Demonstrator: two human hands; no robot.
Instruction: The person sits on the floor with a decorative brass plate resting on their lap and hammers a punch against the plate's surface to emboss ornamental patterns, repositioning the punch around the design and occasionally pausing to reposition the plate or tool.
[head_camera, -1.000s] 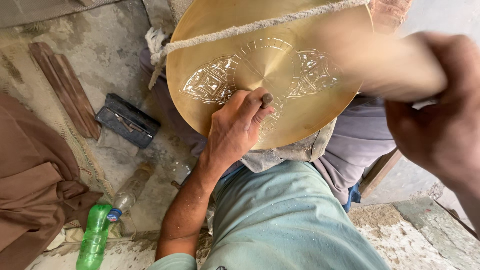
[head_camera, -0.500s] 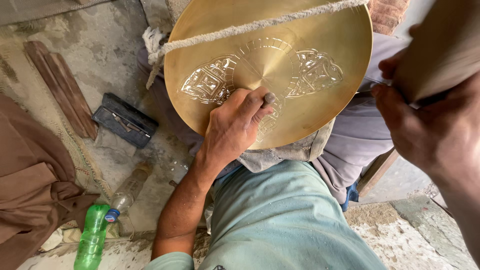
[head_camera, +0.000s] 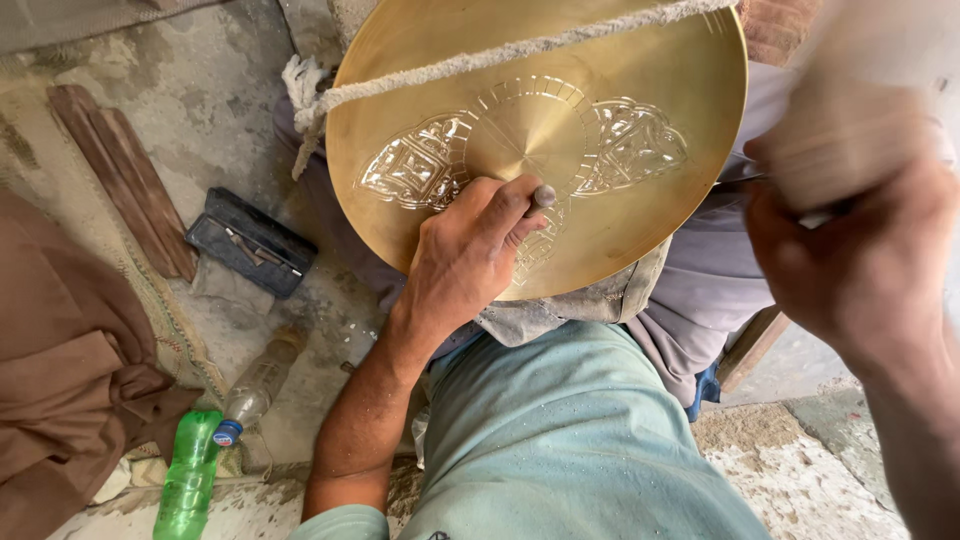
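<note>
Since half a second ago the right hand (head_camera: 850, 250) has swung from the upper right corner toward the middle of the right edge, and the pale wooden block (head_camera: 860, 130) it grips is now a streak of blur above the knuckles; the fingers are curled shut round it, though the smear makes it hard to say just how the block sits in the fist. Meanwhile the left hand (head_camera: 465, 260) has kept its place on the brass disc (head_camera: 640, 230); its fingers and thumb are pinched closed about a short metal punch (head_camera: 542, 196), whose grey blunt head sticks up beside the thumb and whose lower end is hidden under the fingers.

That disc lies tilted across the person's lap on a grey cloth (head_camera: 600, 300), its face chased with ornate panels left and right of a ringed centre; a rough rope (head_camera: 520, 52) runs across its upper part and hangs knotted off the left rim.

On the concrete floor to the left lie a dark flat tool case (head_camera: 250, 243), two strips of wood (head_camera: 125, 180), a clear plastic bottle (head_camera: 255, 385) and a green bottle (head_camera: 188, 478) just beside it; brown fabric (head_camera: 70, 400) is heaped at the left edge.
</note>
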